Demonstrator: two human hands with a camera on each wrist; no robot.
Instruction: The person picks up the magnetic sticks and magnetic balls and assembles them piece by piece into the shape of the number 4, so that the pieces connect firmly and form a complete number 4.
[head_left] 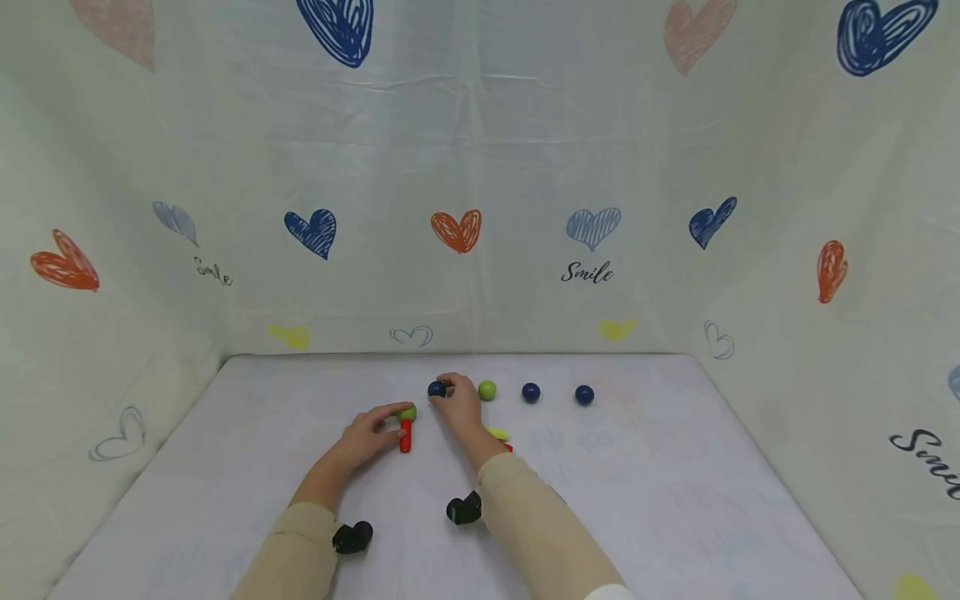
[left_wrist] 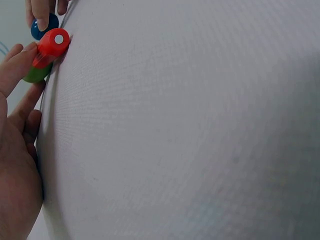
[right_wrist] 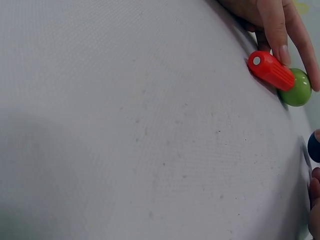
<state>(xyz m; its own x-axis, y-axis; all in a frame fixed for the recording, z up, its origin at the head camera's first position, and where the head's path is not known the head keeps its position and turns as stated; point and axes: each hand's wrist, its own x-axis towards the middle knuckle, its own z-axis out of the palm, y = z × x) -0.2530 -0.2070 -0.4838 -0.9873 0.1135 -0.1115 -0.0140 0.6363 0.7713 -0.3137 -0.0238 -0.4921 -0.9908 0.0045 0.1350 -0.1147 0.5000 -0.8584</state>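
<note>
A red stick point(head_left: 406, 437) with a green ball point(head_left: 407, 413) at its far end lies on the table. My left hand point(head_left: 364, 438) holds them, thumb on the red stick point(right_wrist: 270, 70) and a finger against the green ball point(right_wrist: 297, 89). Just right of it, my right hand point(head_left: 459, 410) pinches a dark blue ball point(head_left: 437, 389) between thumb and fingers. In the left wrist view the blue ball point(left_wrist: 45, 26) shows beyond the red stick point(left_wrist: 52, 46), under fingers of the right hand.
Right of my right hand stand a green ball point(head_left: 487, 390) and two dark blue balls point(head_left: 531, 392). A yellow-green piece point(head_left: 497, 433) and a red piece show partly behind my right forearm. A white curtain with hearts point(head_left: 456, 232) rises behind the table point(head_left: 675, 500).
</note>
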